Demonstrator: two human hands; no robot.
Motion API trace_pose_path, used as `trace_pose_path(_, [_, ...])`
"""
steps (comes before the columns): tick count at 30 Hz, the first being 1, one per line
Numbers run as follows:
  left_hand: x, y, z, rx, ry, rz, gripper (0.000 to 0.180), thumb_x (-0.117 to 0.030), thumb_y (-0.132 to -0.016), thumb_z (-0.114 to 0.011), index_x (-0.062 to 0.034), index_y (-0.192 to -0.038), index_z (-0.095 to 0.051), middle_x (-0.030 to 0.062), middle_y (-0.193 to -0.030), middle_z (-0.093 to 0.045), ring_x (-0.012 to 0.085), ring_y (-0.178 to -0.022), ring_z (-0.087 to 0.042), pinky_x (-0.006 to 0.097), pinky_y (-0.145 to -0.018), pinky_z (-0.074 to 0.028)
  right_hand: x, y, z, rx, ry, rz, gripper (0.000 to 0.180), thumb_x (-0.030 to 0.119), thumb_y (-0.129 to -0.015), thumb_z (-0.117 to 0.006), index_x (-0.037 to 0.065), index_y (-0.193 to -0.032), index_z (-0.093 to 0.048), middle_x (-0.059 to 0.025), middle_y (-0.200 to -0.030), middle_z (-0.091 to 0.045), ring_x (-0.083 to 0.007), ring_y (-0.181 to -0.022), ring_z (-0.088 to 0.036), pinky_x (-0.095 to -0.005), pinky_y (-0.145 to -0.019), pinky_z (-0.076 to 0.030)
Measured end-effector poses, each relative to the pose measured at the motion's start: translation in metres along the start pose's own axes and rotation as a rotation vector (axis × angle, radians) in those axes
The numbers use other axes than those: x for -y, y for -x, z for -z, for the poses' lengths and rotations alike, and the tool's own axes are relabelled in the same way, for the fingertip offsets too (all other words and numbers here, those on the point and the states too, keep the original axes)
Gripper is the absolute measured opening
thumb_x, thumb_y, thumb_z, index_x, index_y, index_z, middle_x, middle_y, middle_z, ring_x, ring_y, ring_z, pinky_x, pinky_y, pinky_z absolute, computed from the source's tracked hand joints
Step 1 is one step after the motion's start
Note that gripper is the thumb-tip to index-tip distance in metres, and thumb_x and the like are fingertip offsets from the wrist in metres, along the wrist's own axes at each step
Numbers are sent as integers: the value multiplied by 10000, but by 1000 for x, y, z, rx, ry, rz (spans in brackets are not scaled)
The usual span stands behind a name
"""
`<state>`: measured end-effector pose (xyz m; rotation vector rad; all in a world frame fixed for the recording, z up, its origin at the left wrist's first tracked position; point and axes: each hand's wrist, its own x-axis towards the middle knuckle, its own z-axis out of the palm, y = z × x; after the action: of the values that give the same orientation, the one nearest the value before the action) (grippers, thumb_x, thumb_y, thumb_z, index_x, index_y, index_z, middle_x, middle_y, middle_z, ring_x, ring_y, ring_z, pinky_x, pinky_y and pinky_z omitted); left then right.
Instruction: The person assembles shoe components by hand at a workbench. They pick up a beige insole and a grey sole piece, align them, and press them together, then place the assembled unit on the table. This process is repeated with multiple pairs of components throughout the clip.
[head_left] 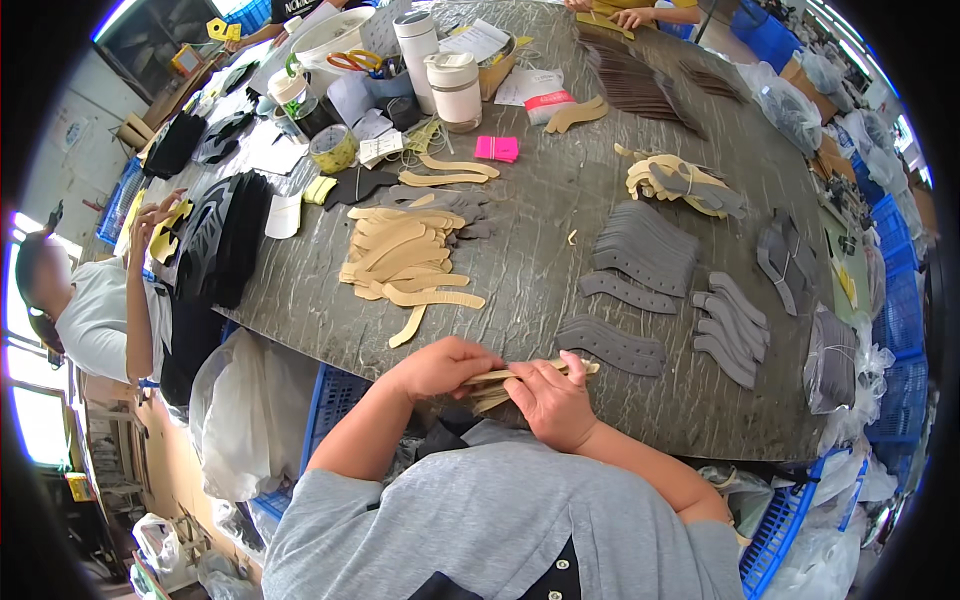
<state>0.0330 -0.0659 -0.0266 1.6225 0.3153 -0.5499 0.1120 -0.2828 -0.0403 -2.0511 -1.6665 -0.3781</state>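
Observation:
At the table's near edge, my left hand and my right hand are both closed on a small stack of tan curved strips. Just beyond my left hand lies a loose heap of similar tan strips, with a few grey pieces partly under its far side. Past my right hand, grey curved strips with small holes lie fanned out. Behind them is a larger fanned row of grey strips. A tied bundle of tan and grey strips sits farther back.
Grey strip bundles lie at the table's right side. Cups, scissors and a pink stack stand toward the back. A co-worker handles black pieces at left; another person's hands work at the far edge. Blue crates flank the table.

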Motion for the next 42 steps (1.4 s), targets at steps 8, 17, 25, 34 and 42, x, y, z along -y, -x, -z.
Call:
trace_pose_path(8, [20,-3,-25,-422,-319,-578,392,-84,-904,-587,33,-1273,-526,217,-1271,-539,387,-1179,-521,426,-1024,-414,-4,-2,-18,58,66,-130,368,132,-855,-531,60,-1207,-612,-52,-943,-576,-209,-872,-549,-368,-759,-434])
trace_pose_path(17, [22,-1,-43,-422,-882,-617,723,-266,-756,-774,18,-1341,-458,184,-1288,-504,377,-1155,-488,473,-1006,-388,-5,5,-13,107,-86,-248,250,83,-782,-628,42,-1023,-682,-77,-949,-572,-263,-914,-557,-370,-776,-460])
trace_pose_path(25, [17,3,-22,-422,-791,-573,648,-283,-727,-784,-42,-1279,-546,134,-1233,-558,340,-1123,-500,453,-979,-401,-14,3,8,-57,17,-220,210,147,-790,-612,86,-974,-693,-40,-920,-572,-223,-896,-556,-432,-843,-417])
trace_pose_path(34, [14,-10,-27,-532,-663,-468,259,-89,-729,-757,-31,-949,-633,119,-939,-622,322,-928,-580,400,-820,-464,-6,36,9,146,-218,-115,280,121,-776,-622,59,-1040,-695,-37,-835,-541,-218,-807,-551,-354,-670,-437])
trace_pose_path(42, [12,-19,-29,-372,-397,-586,182,-43,-732,-751,-24,-860,-623,107,-803,-619,302,-822,-609,371,-735,-482,-2,22,6,-35,-223,-421,363,149,-698,-787,84,-1046,-707,-32,-855,-570,-231,-773,-537,-368,-690,-457])
